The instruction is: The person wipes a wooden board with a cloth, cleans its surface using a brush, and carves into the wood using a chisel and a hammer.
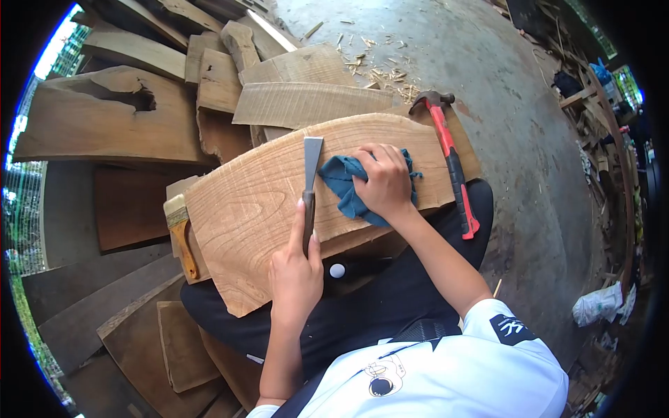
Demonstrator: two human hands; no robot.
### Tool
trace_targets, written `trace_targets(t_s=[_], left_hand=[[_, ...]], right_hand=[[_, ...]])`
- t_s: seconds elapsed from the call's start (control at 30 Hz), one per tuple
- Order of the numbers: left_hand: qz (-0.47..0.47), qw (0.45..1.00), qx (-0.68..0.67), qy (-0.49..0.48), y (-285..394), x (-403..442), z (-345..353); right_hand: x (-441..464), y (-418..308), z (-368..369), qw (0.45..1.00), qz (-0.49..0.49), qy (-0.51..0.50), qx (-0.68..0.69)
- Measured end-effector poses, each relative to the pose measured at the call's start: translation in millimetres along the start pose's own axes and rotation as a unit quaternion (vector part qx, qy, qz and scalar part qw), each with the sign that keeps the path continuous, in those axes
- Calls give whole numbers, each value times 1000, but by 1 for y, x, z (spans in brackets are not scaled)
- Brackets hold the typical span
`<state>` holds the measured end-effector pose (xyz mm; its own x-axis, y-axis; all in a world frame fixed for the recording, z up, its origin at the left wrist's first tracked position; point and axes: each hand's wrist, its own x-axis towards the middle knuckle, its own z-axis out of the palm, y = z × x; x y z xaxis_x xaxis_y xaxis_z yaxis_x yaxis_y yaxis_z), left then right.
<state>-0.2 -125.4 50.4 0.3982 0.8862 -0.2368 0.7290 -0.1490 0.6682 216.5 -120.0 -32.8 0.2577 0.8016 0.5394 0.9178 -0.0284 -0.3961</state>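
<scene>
My left hand (295, 268) is closed around the dark handle of a chisel (313, 160), its flat metal blade pointing away from me over a wooden board (240, 209). Under my right hand (383, 182) a crumpled blue cloth (341, 182) is bunched up, gripped by the fingers and resting on the board. The board has a wavy grain and lies across my lap area. To the right of the cloth, a claw hammer (449, 150) with a red and black handle lies over the board's end. A paintbrush (181, 233) with a wooden handle lies at the board's left end.
Stacked planks (118, 125) and offcuts crowd the left and far left. Wood chips (383, 70) are scattered on the concrete floor (529, 181) beyond the board. A white plastic bag (598, 304) and scrap wood line the right side.
</scene>
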Motion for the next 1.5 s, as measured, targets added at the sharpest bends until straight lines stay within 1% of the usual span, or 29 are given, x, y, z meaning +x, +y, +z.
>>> trace_targets(t_s=[0.03, 0.17, 0.23, 0.3, 0.37, 0.4, 0.5, 0.57, 0.6, 0.7, 0.83, 0.9, 1.07, 1.13, 1.2, 1.27, 1.33, 1.37, 1.43, 1.5], left_hand=[[-6, 1000, -3, -5, 2, 4, 0], [33, 999, -10, 30, -2, 16, 5], [-20, 1000, -18, -9, 12, 2, -3], [-20, 1000, -1, -14, 12, 1, -2], [-24, 1000, -18, -5, 11, 11, 1], [12, 999, -33, 21, 6, 18, 7], [33, 999, -32, 26, 3, 26, 9], [27, 999, -28, 12, 8, 13, 5], [2, 1000, -15, 0, 13, 8, 3], [19, 999, -38, 17, 5, 20, 9], [11, 999, -34, 8, 8, 24, 6], [32, 999, 7, 16, 9, 6, 4], [5, 1000, 10, 0, 13, 3, 6], [22, 1000, -20, 3, 11, 6, 2], [55, 998, -32, 25, -4, 6, 15], [34, 999, 0, 18, -3, -5, 13], [43, 999, 10, 12, -5, -19, 11], [50, 999, 13, 14, -5, -17, 11], [33, 999, 18, 6, -4, -14, 15], [50, 998, 15, 18, -5, 4, 23]], right_hand=[[0, -1, -1, 1000, 5, 0, 1], [0, -2, -1, 1000, 1, 6, -5], [0, 1, 1, 1000, -1, 15, -6], [-1, 0, 1, 1000, -1, 15, -6], [-1, -1, 0, 1000, -2, 9, -6], [0, -2, -2, 1000, -3, 5, -10], [-2, -2, 1, 1000, -4, 15, -9], [-3, 0, 1, 1000, -2, 23, -1], [-3, 0, 1, 1000, -3, 25, -1], [-3, -1, 2, 1000, 2, 19, -1], [-1, 0, 1, 999, -16, 25, -14], [-5, 1, 3, 999, -13, 32, -6], [-7, 0, 1, 999, -24, 36, -9], [-6, 2, 2, 999, -10, 17, -33], [-5, 2, 2, 999, -20, 28, -15], [-4, -2, 0, 999, -17, 28, -19], [-6, 1, 2, 999, -15, 33, -3], [-7, 3, 5, 999, -16, 42, -2], [-7, 2, 3, 999, -11, 41, -4], [-6, 1, 3, 999, -8, 40, -3]])
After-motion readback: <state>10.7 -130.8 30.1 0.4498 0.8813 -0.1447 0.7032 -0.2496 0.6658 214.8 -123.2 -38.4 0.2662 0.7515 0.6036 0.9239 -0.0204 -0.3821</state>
